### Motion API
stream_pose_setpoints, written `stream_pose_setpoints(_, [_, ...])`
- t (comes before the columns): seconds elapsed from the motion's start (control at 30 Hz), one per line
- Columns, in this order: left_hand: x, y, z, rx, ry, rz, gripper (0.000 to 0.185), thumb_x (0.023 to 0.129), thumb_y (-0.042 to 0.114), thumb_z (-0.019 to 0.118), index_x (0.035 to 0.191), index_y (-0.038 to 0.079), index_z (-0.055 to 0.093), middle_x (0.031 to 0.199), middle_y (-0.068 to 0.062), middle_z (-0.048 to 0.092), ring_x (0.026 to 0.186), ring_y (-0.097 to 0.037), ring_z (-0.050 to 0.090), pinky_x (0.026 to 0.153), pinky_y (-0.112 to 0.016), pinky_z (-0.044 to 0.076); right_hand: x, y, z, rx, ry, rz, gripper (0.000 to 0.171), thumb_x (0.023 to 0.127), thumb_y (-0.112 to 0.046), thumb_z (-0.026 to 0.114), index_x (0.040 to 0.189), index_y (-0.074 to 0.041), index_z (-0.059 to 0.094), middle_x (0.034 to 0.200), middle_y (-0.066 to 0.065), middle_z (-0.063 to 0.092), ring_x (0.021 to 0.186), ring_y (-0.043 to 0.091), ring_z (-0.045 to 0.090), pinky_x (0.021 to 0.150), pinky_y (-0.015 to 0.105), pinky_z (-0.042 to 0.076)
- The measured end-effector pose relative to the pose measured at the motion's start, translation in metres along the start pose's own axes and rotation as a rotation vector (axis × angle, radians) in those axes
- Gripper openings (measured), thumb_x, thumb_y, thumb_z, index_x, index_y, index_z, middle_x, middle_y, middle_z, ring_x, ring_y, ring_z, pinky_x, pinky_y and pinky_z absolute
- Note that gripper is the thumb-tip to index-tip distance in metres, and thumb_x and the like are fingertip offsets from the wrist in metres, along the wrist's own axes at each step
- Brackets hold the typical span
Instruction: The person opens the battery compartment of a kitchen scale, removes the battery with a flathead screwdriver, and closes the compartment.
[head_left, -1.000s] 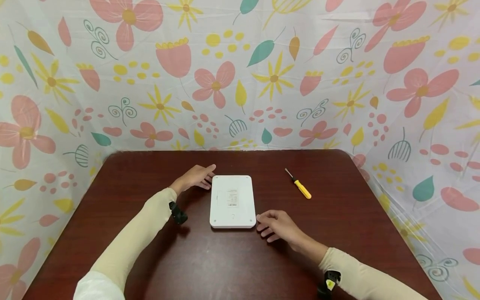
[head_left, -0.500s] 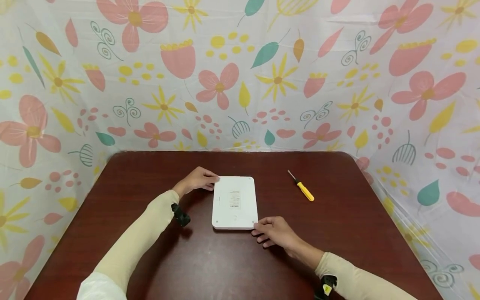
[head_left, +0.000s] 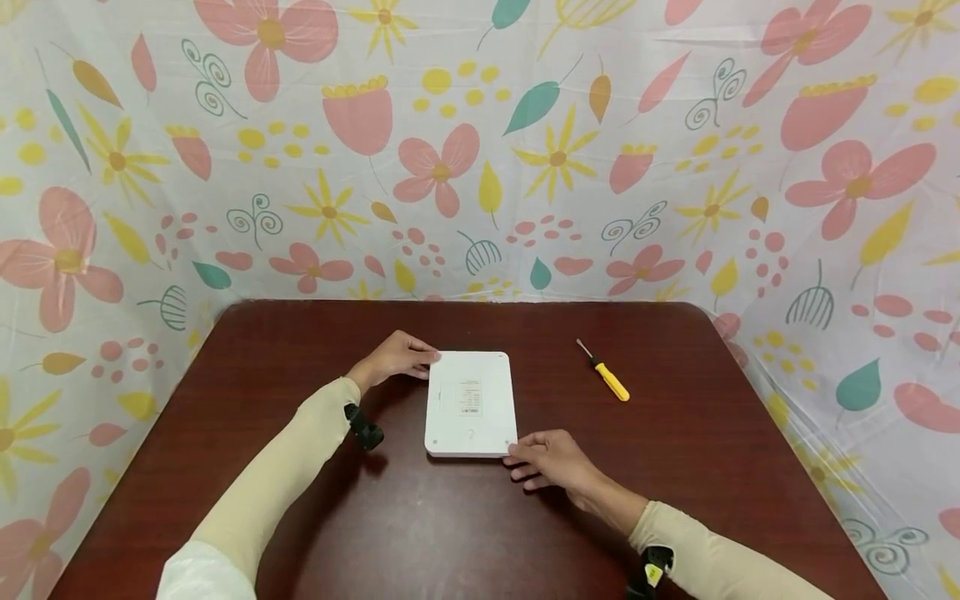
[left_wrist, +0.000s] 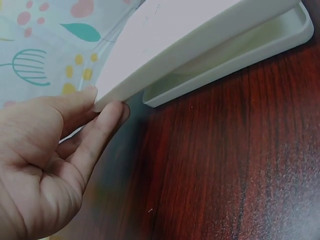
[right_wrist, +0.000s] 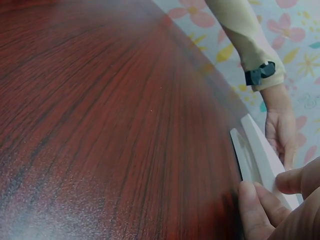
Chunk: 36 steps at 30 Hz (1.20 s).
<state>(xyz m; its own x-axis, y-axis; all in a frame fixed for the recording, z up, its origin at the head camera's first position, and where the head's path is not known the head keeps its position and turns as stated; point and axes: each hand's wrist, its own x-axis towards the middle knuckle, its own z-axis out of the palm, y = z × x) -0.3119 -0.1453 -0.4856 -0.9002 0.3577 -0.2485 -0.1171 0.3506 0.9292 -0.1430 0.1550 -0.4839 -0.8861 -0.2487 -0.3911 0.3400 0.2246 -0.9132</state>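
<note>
- From my head view, the white cover [head_left: 472, 433] lies between the person's two hands on the dark red-brown worktop [head_left: 450, 533]; 12 o'clock is the far side.
- I see the left grip [head_left: 393, 357] at the cover's 11 o'clock corner, pinching it with the thumb on top and a finger underneath.
- The left wrist view shows me the cover tilted, that corner up off the white tray [left_wrist: 220, 71] below, with an open gap between the two.
- My right grip [head_left: 555, 462] is between 4 and 5 o'clock on the cover, at its near corner. In the right wrist view the thumb is against the cover and the fingertips are at the tray's edge, pinching there.
- I can make out a printed label [head_left: 470, 398] on the cover's upward face; its wording is too small for me to read.
- Well apart from the cover, between 2 and 3 o'clock, I have the screwdriver [head_left: 602, 369] lying on the worktop, yellow handle nearer me and shaft pointing toward 11 o'clock.
- The flowered curtain [head_left: 480, 150] runs along 12 o'clock and round both sides.
</note>
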Motion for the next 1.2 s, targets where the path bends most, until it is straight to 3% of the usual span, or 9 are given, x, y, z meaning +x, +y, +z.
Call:
stream_pose_setpoints(0.23, [-0.005,0.002,0.000,-0.033,0.020,-0.001,0.028,0.097,0.011,0.072,0.118,-0.009,0.072,0.106,-0.022,0.075,0.079,-0.020,0.075,0.076,-0.035,0.065,0.003,0.000,-0.003,-0.005,0.017,0.024,0.028,0.099,-0.016,0.068,0.112,0.009,0.067,0.101,0.019,0.076,0.081,0.021,0.075,0.067,0.033,0.065])
stream_pose_setpoints(0.57, [-0.022,0.002,-0.002,-0.142,0.063,-0.007,0.030,0.097,0.008,0.071,0.120,-0.011,0.070,0.124,-0.027,0.066,0.086,-0.022,0.076,0.082,-0.037,0.065,0.011,-0.009,-0.019,-0.032,0.053,0.015,0.030,0.097,-0.017,0.071,0.112,0.009,0.069,0.101,0.021,0.076,0.084,0.023,0.076,0.068,0.030,0.064])
stream_pose_setpoints(0.9, [-0.047,-0.003,-0.002,-0.309,0.108,0.034,0.028,0.096,-0.001,0.070,0.117,-0.018,0.064,0.108,-0.019,0.069,0.082,-0.017,0.074,0.084,-0.036,0.064,0.034,-0.026,-0.047,-0.034,0.086,0.000,0.033,0.098,-0.014,0.070,0.119,0.010,0.068,0.098,0.020,0.076,0.082,0.020,0.076,0.071,0.030,0.065])
stream_pose_setpoints(1.2, [-0.074,-0.015,0.006,-0.367,0.131,-0.013,0.025,0.092,-0.004,0.072,0.109,-0.019,0.062,0.097,-0.016,0.071,0.080,-0.019,0.075,0.083,-0.035,0.064,0.055,-0.040,-0.061,-0.073,0.118,-0.033,0.037,0.099,-0.017,0.071,0.124,0.010,0.068,0.098,0.019,0.077,0.080,0.018,0.076,0.071,0.029,0.065])
